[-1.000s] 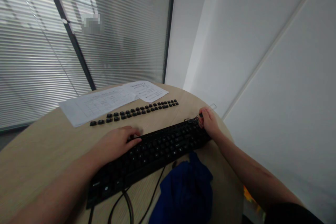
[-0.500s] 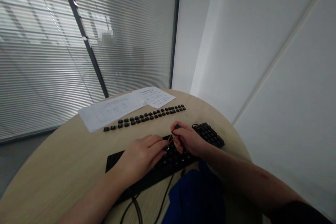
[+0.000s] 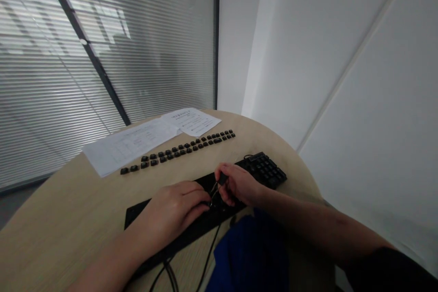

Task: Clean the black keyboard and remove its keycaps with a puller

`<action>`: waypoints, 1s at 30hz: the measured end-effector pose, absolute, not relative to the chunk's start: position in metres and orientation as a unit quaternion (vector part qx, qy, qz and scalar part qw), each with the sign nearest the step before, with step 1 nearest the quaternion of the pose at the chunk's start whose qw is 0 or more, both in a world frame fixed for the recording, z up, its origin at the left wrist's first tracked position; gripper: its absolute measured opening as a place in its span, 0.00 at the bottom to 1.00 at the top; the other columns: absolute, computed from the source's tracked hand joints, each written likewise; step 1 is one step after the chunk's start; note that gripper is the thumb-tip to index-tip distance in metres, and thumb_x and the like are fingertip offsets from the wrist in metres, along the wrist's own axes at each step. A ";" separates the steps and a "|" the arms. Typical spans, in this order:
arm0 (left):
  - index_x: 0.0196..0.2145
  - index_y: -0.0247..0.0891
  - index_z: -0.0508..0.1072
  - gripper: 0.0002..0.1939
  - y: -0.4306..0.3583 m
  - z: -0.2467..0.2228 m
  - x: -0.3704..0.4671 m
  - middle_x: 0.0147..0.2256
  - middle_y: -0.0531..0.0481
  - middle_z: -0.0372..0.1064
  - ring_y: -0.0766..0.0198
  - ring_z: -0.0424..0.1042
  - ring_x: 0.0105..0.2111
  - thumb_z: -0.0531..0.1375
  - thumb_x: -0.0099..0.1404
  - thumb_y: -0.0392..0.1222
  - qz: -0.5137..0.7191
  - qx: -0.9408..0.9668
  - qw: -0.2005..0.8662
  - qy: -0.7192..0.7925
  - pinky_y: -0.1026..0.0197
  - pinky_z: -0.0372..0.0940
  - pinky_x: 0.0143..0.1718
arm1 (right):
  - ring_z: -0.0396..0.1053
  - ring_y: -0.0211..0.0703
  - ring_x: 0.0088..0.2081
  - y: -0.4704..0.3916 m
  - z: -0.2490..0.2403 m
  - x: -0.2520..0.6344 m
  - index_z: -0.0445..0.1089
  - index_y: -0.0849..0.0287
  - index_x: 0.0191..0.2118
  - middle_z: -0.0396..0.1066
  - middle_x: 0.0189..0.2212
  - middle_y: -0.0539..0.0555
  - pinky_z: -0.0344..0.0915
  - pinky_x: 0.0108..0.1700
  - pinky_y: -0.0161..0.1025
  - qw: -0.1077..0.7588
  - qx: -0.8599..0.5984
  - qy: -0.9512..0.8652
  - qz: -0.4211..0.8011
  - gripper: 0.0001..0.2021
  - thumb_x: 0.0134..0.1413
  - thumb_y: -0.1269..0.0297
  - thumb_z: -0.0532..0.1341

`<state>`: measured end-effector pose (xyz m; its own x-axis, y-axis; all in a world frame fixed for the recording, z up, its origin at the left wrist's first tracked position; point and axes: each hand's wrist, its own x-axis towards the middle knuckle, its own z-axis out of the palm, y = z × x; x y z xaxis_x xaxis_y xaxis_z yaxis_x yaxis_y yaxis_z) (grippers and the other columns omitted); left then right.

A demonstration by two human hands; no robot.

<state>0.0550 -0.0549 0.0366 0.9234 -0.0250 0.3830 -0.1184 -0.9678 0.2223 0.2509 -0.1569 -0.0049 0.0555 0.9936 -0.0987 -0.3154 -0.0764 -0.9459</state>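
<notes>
A black keyboard (image 3: 201,226) lies aslant on the table, partly covered by both hands. My right hand (image 3: 236,185) is closed round the black handle of a keycap puller (image 3: 223,178), whose thin wire prongs point down and left over the keys. Close to the ends of those wires are the fingertips of my left hand (image 3: 178,207), bent together above the keyboard; anything pinched between them is too small to make out. Beyond the keyboard, loose black keycaps (image 3: 186,145) stand in two long rows.
Printed papers (image 3: 133,141) lie behind the keycaps on the round wooden table (image 3: 58,210). A separate-looking number pad section (image 3: 268,171) is at the right. Cables (image 3: 171,276) run off the keyboard's front. Blinds and a white wall border the table.
The view has shifted a little, so table and hands appear further left. The keycap puller's handle now tilts lower in my right hand, and the left fingertips stay by its wire end.
</notes>
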 end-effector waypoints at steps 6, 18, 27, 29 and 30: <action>0.42 0.40 0.75 0.07 -0.062 0.037 0.054 0.38 0.50 0.75 0.63 0.76 0.35 0.57 0.72 0.38 0.206 0.968 0.137 -0.037 0.62 0.71 0.37 | 0.57 0.35 0.13 -0.159 0.003 0.255 0.64 0.57 0.32 0.58 0.12 0.42 0.51 0.15 0.30 0.581 -0.466 -0.413 0.524 0.13 0.59 0.52 0.54; 0.43 0.40 0.74 0.06 -0.073 0.036 0.060 0.38 0.50 0.76 0.63 0.76 0.36 0.57 0.73 0.39 0.256 0.954 0.147 -0.056 0.63 0.71 0.38 | 0.54 0.32 0.13 -0.169 0.018 0.259 0.66 0.58 0.25 0.53 0.11 0.42 0.49 0.16 0.30 0.573 -0.538 -0.432 0.443 0.18 0.60 0.53 0.52; 0.43 0.39 0.75 0.07 -0.078 0.035 0.061 0.38 0.49 0.75 0.64 0.75 0.38 0.57 0.73 0.38 0.251 0.948 0.190 -0.044 0.63 0.70 0.40 | 0.53 0.33 0.13 -0.172 0.016 0.261 0.64 0.56 0.25 0.54 0.11 0.43 0.47 0.17 0.31 0.541 -0.612 -0.425 0.389 0.17 0.60 0.55 0.50; 0.43 0.38 0.75 0.07 -0.076 0.038 0.058 0.38 0.48 0.75 0.64 0.75 0.38 0.57 0.73 0.39 0.264 0.942 0.206 -0.030 0.63 0.70 0.40 | 0.52 0.33 0.13 -0.173 0.014 0.267 0.62 0.56 0.24 0.57 0.12 0.44 0.46 0.17 0.32 0.525 -0.630 -0.426 0.381 0.16 0.60 0.56 0.50; 0.43 0.38 0.75 0.07 -0.074 0.040 0.057 0.38 0.48 0.75 0.64 0.75 0.38 0.57 0.73 0.39 0.275 0.938 0.210 -0.020 0.62 0.71 0.40 | 0.52 0.33 0.13 -0.173 0.014 0.270 0.61 0.56 0.24 0.58 0.13 0.44 0.45 0.17 0.32 0.522 -0.634 -0.423 0.383 0.16 0.60 0.56 0.51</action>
